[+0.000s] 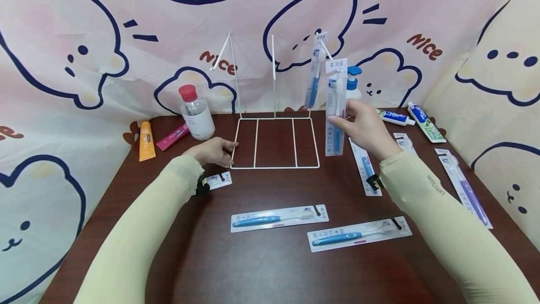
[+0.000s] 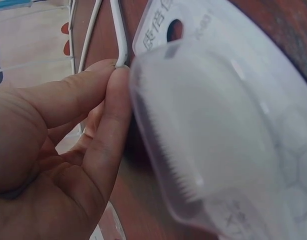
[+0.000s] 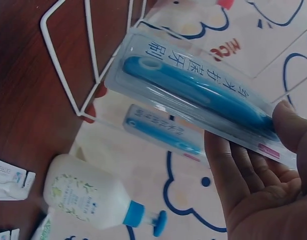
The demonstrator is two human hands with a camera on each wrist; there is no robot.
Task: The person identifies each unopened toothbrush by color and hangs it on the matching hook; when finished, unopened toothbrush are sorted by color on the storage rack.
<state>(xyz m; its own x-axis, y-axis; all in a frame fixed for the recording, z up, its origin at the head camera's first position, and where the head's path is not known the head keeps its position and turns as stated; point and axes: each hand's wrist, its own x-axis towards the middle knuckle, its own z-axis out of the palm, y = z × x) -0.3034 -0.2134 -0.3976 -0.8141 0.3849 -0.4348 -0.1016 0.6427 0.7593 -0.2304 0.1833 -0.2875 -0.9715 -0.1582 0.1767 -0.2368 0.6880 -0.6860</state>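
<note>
My right hand (image 1: pixel 367 125) holds a packaged blue toothbrush (image 1: pixel 336 130) upright, thumb on the front of the pack and fingers behind it. The top of this pack is right at the tip of the right hook (image 1: pixel 326 49) of a white wire rack (image 1: pixel 274 168). Another toothbrush pack (image 1: pixel 314 76) hangs farther back on the same hook. My left hand (image 1: pixel 213 151) pinches the front left corner of the rack's base, the white wire (image 2: pixel 120 40) between thumb and finger. Close by in the left wrist view is a toothbrush pack (image 2: pixel 208 125).
Two blue toothbrush packs (image 1: pixel 280 218) (image 1: pixel 360 234) lie in front. More packs, one purple (image 1: pixel 464 186), and toothpaste tubes (image 1: pixel 426 122) lie right. A pump bottle (image 3: pixel 88 192) stands behind my right hand. Left are a red-capped bottle (image 1: pixel 198 118), an orange tube (image 1: pixel 146 142) and a pink tube (image 1: pixel 173 138).
</note>
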